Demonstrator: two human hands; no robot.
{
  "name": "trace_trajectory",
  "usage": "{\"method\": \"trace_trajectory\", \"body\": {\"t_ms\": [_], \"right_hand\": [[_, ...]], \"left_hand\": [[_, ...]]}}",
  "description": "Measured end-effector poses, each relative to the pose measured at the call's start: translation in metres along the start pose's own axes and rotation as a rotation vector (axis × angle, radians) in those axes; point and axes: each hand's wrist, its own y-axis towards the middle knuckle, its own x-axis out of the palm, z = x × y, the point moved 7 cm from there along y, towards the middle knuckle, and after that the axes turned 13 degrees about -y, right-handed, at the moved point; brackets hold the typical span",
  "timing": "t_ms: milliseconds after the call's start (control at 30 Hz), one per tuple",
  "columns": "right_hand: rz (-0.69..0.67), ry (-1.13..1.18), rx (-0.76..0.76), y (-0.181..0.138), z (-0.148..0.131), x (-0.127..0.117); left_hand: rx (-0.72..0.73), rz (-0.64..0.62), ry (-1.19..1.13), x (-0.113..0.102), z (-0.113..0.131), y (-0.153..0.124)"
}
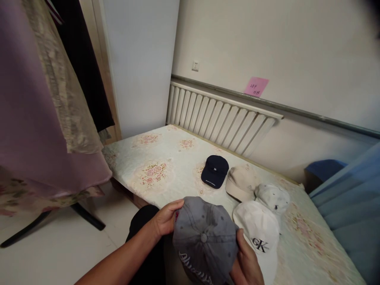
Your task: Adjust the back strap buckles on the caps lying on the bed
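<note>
The bed [166, 158] with its flowered cover takes up most of what I see, pushed against the radiator [219, 118]; a rack of hanging clothes [44, 111] stands to my left. On the cover lie four caps close together: the white cap [261, 233] nearest me, a speckled pale cap [273, 197] just behind it, a beige cap [241, 182] and a navy cap [215, 170] farthest off. There is no box, bag or basket anywhere (so nothing is holding anything).

I judge I'm at the handling stage with the grey cap [204, 237], which I hold above the bed's near edge, crown up. My left hand [166, 218] is curled round its left rim, my right hand [247, 261] closed on its right side. Any next move needs a firm two-sided grip.
</note>
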Motion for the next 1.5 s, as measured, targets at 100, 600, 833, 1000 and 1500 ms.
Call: {"method": "trace_trajectory", "body": {"t_ms": [100,600,833,1000,1500], "right_hand": [[-0.002,-0.037,-0.036,0.002,-0.007,0.002],[0.053,-0.314,-0.531,0.084,-0.127,0.007],[0.048,-0.668,-0.377,0.084,-0.055,-0.036],[-0.005,-0.719,-0.314,0.069,-0.032,-0.043],[-0.278,-0.687,-0.232,0.049,-0.011,-0.038]], "left_hand": [[0.03,-0.026,0.04,0.002,0.002,-0.001],[0.202,-0.208,0.574,0.086,0.085,0.038],[0.081,-0.033,0.84,0.018,0.041,0.023],[0.049,0.108,0.941,0.001,0.021,0.014],[0.02,0.197,0.957,-0.003,0.007,0.009]]}}
